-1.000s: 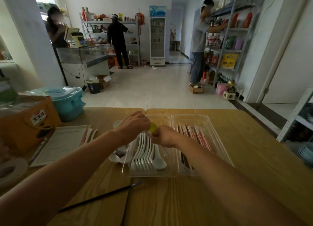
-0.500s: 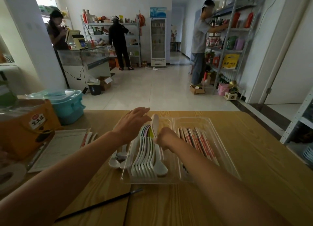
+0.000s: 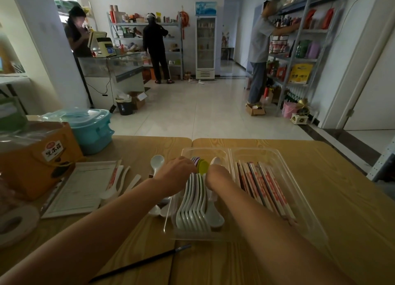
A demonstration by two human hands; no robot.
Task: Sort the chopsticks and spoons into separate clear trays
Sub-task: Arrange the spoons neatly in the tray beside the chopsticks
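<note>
Two clear trays stand side by side on the wooden table. The left tray holds a row of nested white spoons, with purple and green spoons at its far end. The right tray holds paper-wrapped chopsticks. My left hand reaches over the left tray's far end, fingertips touching the coloured spoons. My right hand grips a white spoon low in that tray, beside the green spoon. More white spoons and a wrapped chopstick pair lie loose left of the trays.
A white sheet lies left of the loose spoons, with an orange box, a teal container and a tape roll beyond. A thin black stick lies near the front edge. Three people stand at shelves and a counter far behind.
My right hand has lowered the white spoon from upright above the row down into the left tray. My left hand dropped from hovering flat onto the coloured spoons.
</note>
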